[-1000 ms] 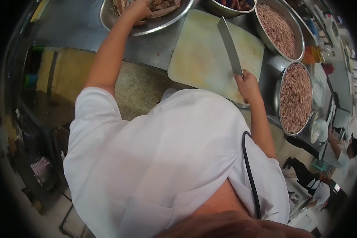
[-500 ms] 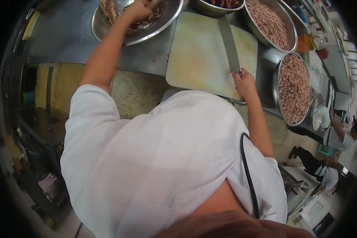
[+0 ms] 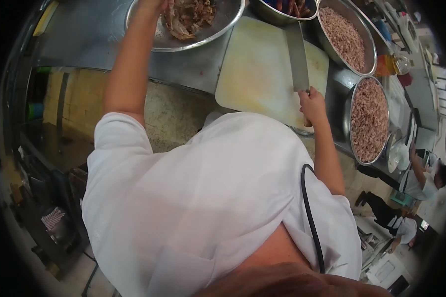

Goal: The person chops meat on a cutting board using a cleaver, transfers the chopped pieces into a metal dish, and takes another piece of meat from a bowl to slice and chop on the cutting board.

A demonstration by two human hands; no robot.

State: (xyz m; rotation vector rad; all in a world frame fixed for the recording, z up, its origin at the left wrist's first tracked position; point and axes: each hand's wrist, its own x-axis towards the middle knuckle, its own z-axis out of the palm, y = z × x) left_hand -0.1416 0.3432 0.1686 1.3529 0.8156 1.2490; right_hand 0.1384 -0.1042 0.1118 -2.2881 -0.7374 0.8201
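My right hand [image 3: 312,105] is closed round the handle of a large knife [image 3: 298,59], whose wide blade lies over the right part of a pale cutting board [image 3: 255,64]. My left hand [image 3: 154,4] is at the top edge of the view, over the left side of a steel bowl [image 3: 198,44]. Brown cooked meat pieces [image 3: 193,17] lie in that bowl, right beside the hand. The fingers are mostly cut off by the frame, so their grip cannot be made out.
Two steel bowls of chopped pinkish meat [image 3: 342,37] [image 3: 369,119] stand at the right. Behind the board is a bowl of dark red pieces [image 3: 295,7]. An orange bottle [image 3: 389,65] stands near them. Two people [image 3: 423,183] [image 3: 404,227] are at the far right.
My left hand has moved up and left, away from the middle of the bowl. The knife stays in my right hand over the board, and the whole view has shifted slightly.
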